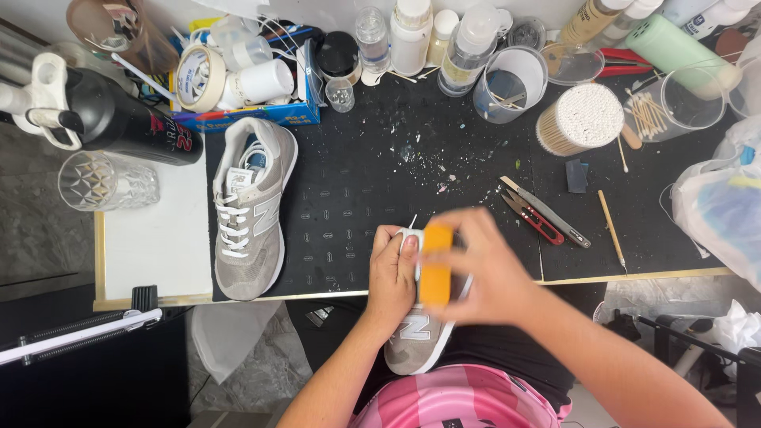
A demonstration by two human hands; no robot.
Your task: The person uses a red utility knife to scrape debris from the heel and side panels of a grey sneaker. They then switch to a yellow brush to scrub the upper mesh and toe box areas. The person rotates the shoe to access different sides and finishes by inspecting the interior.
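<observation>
A grey sneaker (414, 342) with a white sole rests against my lap, heel toward me, its front hidden by my hands. My left hand (391, 276) grips the shoe's front. My right hand (485, 269) holds an orange block (435, 265) pressed on the shoe; the block looks blurred. A second, matching grey sneaker (250, 208) with white laces lies on the black mat (357, 182) to the left, apart from both hands.
Small red snips (533, 215) and a thin tool (612, 228) lie right of my hands. Bottles, a tape roll (198, 76), a cup of cotton swabs (580, 119) and a blue box crowd the far edge. A glass (107, 181) and dark bottle stand at left, a plastic bag (720, 208) at right.
</observation>
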